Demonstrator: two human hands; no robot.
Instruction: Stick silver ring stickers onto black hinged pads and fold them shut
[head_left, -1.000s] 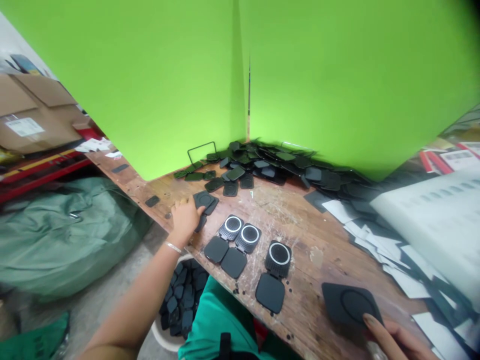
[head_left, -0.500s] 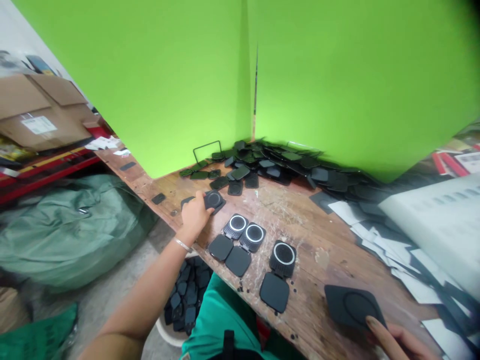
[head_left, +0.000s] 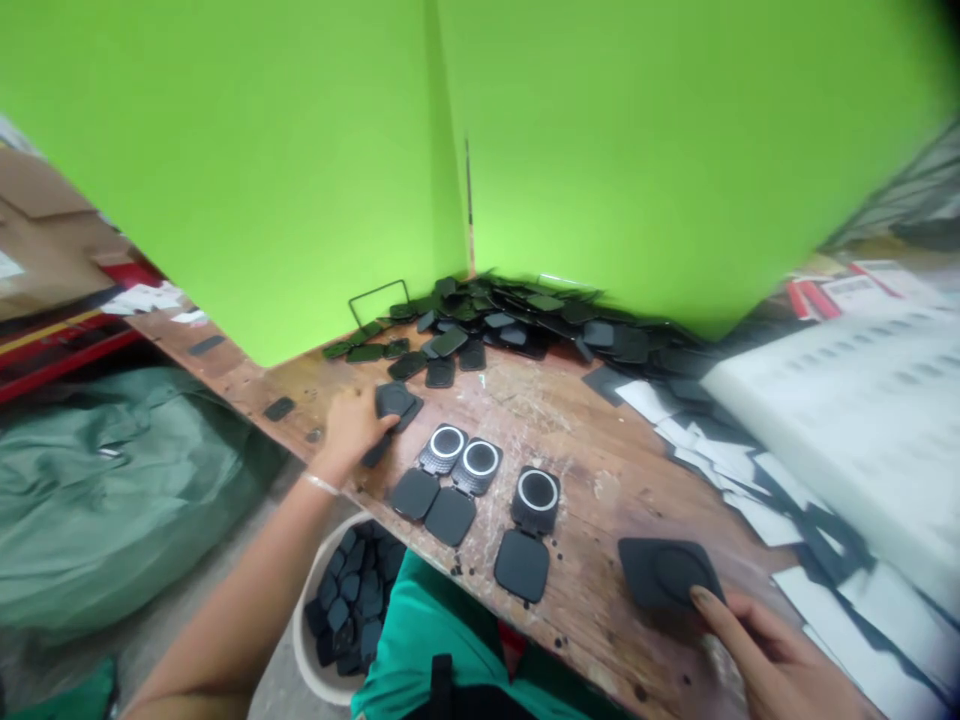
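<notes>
My left hand (head_left: 349, 430) is closed on a black hinged charger-like device (head_left: 396, 402) with a raised square pad, at the table's left front edge. Its other part sticks out below my thumb; the fingers partly cover it. At the lower right, my right hand (head_left: 761, 640) pinches the near corner of a flat black plate (head_left: 664, 572) with a round ring mark, thumb on top. Between the hands, similar unfolded devices lie on the wood: two side by side (head_left: 463, 478) and one apart (head_left: 537, 500), each with a white ring on its raised block.
Many black plates (head_left: 525, 320) are heaped along the green partition (head_left: 300, 180). A wire stand (head_left: 377, 290) is at the back left. Papers (head_left: 720, 450) and a white case (head_left: 847, 390) occupy the right. A bucket (head_left: 304, 640) of black pieces stands below the table's edge.
My left hand has turned the device, so one part now points toward the table's front edge. My right hand keeps its pinch on the plate. The view has swung to the right.
</notes>
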